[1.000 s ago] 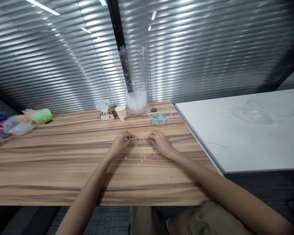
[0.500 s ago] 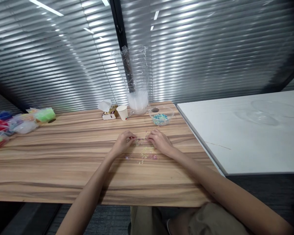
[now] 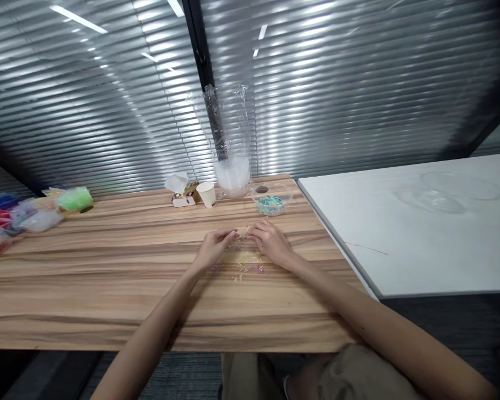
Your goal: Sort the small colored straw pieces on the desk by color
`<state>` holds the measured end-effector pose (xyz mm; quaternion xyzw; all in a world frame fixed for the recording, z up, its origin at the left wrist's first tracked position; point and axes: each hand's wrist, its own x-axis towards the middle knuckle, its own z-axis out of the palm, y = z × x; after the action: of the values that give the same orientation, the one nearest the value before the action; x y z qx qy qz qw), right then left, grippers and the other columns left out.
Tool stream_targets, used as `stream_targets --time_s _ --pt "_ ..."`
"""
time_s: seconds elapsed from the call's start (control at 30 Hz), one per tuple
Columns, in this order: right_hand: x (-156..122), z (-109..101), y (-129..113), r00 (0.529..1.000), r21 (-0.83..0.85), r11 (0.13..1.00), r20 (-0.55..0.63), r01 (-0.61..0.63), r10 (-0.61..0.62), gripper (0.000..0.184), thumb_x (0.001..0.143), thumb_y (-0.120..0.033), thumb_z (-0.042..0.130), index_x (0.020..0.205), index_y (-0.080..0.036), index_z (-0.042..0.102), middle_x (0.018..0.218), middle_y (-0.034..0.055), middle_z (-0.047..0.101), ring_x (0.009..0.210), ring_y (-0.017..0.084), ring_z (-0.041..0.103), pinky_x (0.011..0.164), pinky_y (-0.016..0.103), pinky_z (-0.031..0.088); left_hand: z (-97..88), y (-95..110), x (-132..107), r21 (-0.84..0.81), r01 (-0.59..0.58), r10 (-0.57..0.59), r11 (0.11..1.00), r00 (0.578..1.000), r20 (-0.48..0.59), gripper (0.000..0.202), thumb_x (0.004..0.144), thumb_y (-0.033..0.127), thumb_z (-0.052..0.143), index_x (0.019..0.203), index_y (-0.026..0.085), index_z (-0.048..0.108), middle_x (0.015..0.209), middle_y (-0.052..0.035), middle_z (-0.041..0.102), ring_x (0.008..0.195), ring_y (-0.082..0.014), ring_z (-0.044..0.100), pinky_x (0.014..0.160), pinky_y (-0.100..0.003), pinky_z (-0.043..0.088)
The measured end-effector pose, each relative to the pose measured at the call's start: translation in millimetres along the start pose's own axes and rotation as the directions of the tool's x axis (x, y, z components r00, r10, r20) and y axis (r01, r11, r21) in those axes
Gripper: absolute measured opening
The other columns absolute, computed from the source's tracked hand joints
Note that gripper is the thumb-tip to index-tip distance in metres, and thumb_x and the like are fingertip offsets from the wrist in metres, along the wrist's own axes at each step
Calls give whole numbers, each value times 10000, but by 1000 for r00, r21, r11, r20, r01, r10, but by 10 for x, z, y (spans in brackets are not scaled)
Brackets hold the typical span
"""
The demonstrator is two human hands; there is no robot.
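My left hand (image 3: 214,247) and my right hand (image 3: 270,240) rest close together on the wooden table (image 3: 108,278), fingertips nearly meeting. Both pinch something thin and small between them; I cannot make out what it is. A scatter of small clear and coloured bits (image 3: 245,264) lies on the wood just below the hands. A clear bowl (image 3: 271,198) with blue and green pieces stands just beyond my right hand.
At the back stand a paper cup (image 3: 208,194), a small box with tissue (image 3: 179,190) and a clear plastic bag (image 3: 230,141) holding stacked cups. Coloured packets (image 3: 33,214) lie at the far left. A white table (image 3: 420,216) with clear lids adjoins on the right.
My two hands have drawn closer together, the gap between the fingertips shrinking. The view has shifted slightly.
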<state>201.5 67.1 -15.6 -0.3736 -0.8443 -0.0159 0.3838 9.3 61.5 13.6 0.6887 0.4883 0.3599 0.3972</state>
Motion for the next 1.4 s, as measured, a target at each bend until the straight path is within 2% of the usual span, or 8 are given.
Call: stream_targets --time_s 0.1,0.2,0.33,0.47,0.8,1.13,1.27,1.4 --pt "15 -41 -73 996 61 997 -72 49 -45 151 874 -99 512 841 -147 652 811 58 608 824 194 501 744 310 433 22 -8 -8 -185 64 -47 981 994 98 537 757 519 592 1072 87 636 966 -117 692 880 -230 630 806 -344 480" --pt "18 -48 -134 993 89 991 -71 99 -92 162 871 -84 503 846 -144 651 804 57 612 827 198 501 757 323 441 57 15 -26 -288 106 -45 952 977 210 486 753 525 602 962 93 676 882 -101 702 822 -207 633 794 -323 477" --pt "9 -27 -163 993 116 986 -16 121 -120 182 879 -88 485 851 -155 652 815 54 620 856 198 512 805 346 440 101 39 -50 -347 137 -57 928 971 231 402 694 499 679 796 111 703 781 -69 698 735 -171 616 755 -279 461" --pt "0 -23 -156 995 123 987 -8 100 -100 189 893 -113 477 861 -164 656 837 58 629 904 204 522 844 368 431 99 19 -53 -415 190 -98 890 968 232 384 614 468 752 770 118 714 771 -65 696 724 -157 605 754 -267 444" --pt "-20 -27 -149 992 203 973 -86 110 -95 122 850 -115 569 901 -152 674 841 50 658 858 192 551 793 332 449 20 39 -52 -353 200 -120 914 964 237 370 614 371 775 870 110 722 832 -85 707 753 -154 598 750 -260 427" --pt "-44 -22 -118 993 227 972 -115 54 -29 132 869 -157 561 913 -189 682 859 34 683 825 171 578 769 304 458 -41 28 -35 -354 162 -111 921 981 160 289 610 377 769 695 111 697 662 -39 661 630 -121 552 637 -233 419" --pt "-40 -24 -129 989 201 979 -145 39 -10 146 890 -183 531 894 -161 675 836 58 677 796 174 584 736 298 463 -34 10 -37 -335 158 -110 929 981 158 302 605 394 769 686 115 686 646 -29 650 583 -103 527 600 -225 414" --pt "-38 -37 -141 993 200 980 -114 -1 24 162 906 -198 502 903 -169 661 852 61 667 805 169 589 748 294 464 -32 10 -36 -313 143 -99 939 983 152 328 608 420 758 685 111 680 641 -36 648 571 -105 526 575 -223 414"
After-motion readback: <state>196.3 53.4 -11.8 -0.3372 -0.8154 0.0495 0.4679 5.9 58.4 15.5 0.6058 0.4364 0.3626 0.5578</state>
